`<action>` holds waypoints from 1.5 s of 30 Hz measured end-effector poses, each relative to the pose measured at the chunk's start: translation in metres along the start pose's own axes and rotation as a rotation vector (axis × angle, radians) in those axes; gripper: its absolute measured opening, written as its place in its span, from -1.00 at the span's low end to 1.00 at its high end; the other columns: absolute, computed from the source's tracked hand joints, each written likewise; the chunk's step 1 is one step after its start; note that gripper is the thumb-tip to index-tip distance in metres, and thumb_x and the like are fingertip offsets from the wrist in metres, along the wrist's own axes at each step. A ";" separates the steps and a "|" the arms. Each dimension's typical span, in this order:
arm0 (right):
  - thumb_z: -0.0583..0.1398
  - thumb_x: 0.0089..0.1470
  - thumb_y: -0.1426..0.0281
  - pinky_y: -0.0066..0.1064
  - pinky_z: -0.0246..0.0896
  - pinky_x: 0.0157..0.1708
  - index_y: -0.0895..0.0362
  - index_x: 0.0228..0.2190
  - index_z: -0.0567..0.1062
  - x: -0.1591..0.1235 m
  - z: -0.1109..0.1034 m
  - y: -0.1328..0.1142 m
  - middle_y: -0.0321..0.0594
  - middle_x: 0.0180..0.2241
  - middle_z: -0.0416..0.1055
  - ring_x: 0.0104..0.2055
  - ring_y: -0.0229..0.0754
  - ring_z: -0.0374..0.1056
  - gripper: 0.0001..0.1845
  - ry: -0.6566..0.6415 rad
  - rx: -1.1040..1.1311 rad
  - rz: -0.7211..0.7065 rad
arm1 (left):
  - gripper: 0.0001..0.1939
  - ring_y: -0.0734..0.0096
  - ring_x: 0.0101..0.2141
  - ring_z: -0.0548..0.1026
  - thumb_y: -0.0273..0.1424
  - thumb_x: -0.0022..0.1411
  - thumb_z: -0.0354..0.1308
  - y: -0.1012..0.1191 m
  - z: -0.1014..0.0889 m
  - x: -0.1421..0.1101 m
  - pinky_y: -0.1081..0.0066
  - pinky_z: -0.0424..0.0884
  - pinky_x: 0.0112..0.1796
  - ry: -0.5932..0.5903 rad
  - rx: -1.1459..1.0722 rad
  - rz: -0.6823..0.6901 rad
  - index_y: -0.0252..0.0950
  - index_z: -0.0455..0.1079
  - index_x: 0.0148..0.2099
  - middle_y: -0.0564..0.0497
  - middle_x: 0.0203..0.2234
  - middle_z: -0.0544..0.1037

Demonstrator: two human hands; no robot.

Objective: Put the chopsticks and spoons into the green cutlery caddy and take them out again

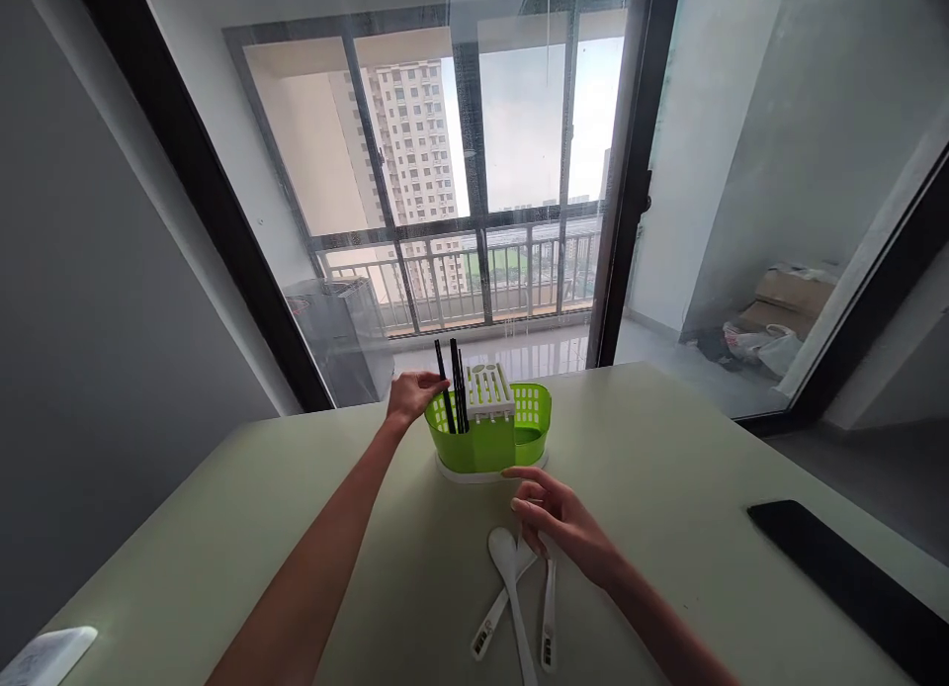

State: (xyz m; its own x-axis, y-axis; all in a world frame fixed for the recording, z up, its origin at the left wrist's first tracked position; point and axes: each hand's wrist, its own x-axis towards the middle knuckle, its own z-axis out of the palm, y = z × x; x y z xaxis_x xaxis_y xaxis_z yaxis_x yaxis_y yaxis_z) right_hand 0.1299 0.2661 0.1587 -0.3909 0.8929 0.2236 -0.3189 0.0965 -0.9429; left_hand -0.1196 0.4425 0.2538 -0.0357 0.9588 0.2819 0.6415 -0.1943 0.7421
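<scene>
My left hand (415, 395) reaches to the left end of a green utensil caddy (478, 447) and pinches a black chopstick (446, 394) near its upper part. The chopstick stands tilted inside the left compartment, beside more black chopsticks (459, 385). A white slotted holder (490, 389) forms the middle of the caddy, and the right compartment shows no utensils. My right hand (558, 518) hovers in front of the caddy, index finger stretched out, nothing visible in its grasp. Below it lie several white spoons (511, 577), partly crossed; the right hand hides some of their upper ends.
All of this stands on a pale green table (638, 469). A long black object (845, 577) lies at the right edge, and part of a white object (55, 651) shows at the lower left. Beyond the table is a glass sliding door with a dark frame (630, 172).
</scene>
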 end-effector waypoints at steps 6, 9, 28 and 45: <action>0.29 0.13 -0.02 -0.47 0.07 -0.60 0.09 -0.03 0.43 0.000 0.000 0.000 -0.50 -0.51 0.20 -0.63 -0.41 0.16 -0.46 -0.004 0.000 0.001 | -0.51 0.03 -0.16 0.65 0.05 -0.16 0.47 -0.003 0.005 -0.001 0.30 0.51 -0.16 -0.026 -0.035 -0.014 -0.21 0.63 -0.29 -0.07 -0.29 0.72; 0.28 0.13 -0.02 -0.48 0.05 -0.61 0.09 -0.06 0.44 0.000 0.000 0.000 -0.49 -0.52 0.20 -0.63 -0.40 0.16 -0.48 0.012 -0.015 0.000 | -0.48 0.05 -0.18 0.65 0.05 -0.18 0.47 -0.004 0.002 -0.006 0.32 0.50 -0.19 -0.021 -0.078 -0.022 -0.20 0.62 -0.25 -0.07 -0.30 0.71; 0.25 0.10 -0.10 -0.44 -0.04 -0.60 0.11 -0.30 0.48 0.005 -0.014 0.012 -0.47 -0.65 0.17 -0.63 -0.33 0.02 -0.49 0.436 -0.112 -0.058 | -0.86 0.38 -0.46 0.44 -0.29 0.25 0.18 0.001 0.038 -0.181 0.42 0.30 -0.42 -0.402 0.116 0.184 -0.22 0.51 -0.30 0.06 -0.48 0.52; 0.25 0.14 -0.05 -0.45 -0.06 -0.59 0.12 -0.29 0.47 0.005 -0.019 0.022 -0.46 -0.64 0.16 -0.60 -0.33 0.03 -0.53 0.422 -0.120 -0.025 | -0.85 0.35 -0.24 0.48 -0.53 0.34 0.14 0.003 0.023 -0.191 0.39 0.34 -0.13 -0.579 0.505 1.123 -0.21 0.49 -0.21 0.02 -0.34 0.58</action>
State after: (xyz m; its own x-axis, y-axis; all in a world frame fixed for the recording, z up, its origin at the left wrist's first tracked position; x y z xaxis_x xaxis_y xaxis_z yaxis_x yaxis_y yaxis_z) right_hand 0.1373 0.2813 0.1344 0.0107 0.9886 0.1500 -0.2120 0.1489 -0.9659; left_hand -0.0930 0.2635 0.1877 0.9311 0.3082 0.1952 0.3239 -0.9445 -0.0539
